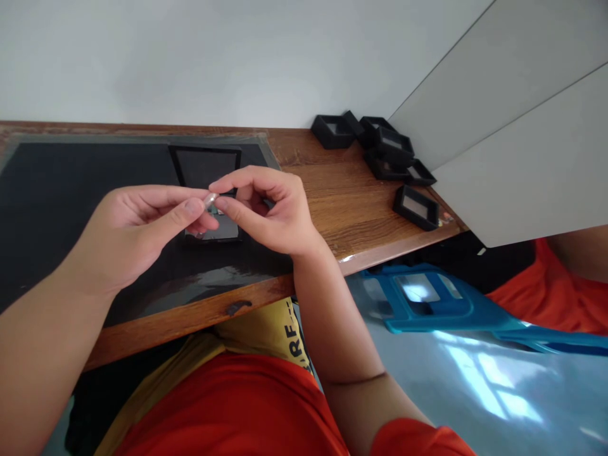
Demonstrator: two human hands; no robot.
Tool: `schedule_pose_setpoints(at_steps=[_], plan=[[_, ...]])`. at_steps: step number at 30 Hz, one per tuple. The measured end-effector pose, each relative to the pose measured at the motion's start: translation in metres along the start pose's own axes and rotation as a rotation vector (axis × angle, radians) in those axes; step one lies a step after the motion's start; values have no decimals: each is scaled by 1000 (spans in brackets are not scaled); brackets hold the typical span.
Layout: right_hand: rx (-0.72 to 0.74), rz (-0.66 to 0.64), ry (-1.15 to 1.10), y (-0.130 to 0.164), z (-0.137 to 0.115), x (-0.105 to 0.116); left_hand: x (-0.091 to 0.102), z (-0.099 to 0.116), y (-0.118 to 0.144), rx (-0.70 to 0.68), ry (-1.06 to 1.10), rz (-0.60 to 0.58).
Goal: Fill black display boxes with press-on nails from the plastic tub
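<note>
In the head view, my left hand (137,231) and my right hand (273,209) meet over the dark mat (61,209). Between their thumbs and forefingers they pinch a small shiny whitish piece (210,200), whose kind I cannot make out. Fingers of both hands are closed on it. Just beneath and behind them lies a black box (213,240) with its dark-framed lid (206,166) tilted up at the back. A pale, glossy surface shows inside the box. My hands hide part of it.
Several black boxes with pale insides, such as the nearest one (417,208), lie on the wooden table (332,209) at the right back. White panels stand behind and to the right. A blue plastic chair (437,297) and a person in red (560,291) are at the right.
</note>
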State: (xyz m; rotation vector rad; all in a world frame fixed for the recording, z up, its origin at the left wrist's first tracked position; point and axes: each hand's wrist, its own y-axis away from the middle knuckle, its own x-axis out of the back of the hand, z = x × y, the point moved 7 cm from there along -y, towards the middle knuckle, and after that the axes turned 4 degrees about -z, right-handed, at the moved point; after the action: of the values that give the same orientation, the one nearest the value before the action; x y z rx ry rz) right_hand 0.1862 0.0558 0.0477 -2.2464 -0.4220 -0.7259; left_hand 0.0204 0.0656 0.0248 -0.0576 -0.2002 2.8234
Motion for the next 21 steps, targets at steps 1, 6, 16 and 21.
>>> schedule_pose_setpoints(at_steps=[1, 6, 16, 21], plan=[[-6, 25, -4, 0, -1, 0, 0, -1, 0, 5, 5, -3], [-24, 103, -20, 1, -1, 5, 0, -2, -1, 40, 10, -19], [-34, 108, -45, 1, -2, 6, 0, 1, -1, 3, -8, -3], [-46, 106, -44, 1, 0, 6, -1, 1, -1, 36, 21, 30]])
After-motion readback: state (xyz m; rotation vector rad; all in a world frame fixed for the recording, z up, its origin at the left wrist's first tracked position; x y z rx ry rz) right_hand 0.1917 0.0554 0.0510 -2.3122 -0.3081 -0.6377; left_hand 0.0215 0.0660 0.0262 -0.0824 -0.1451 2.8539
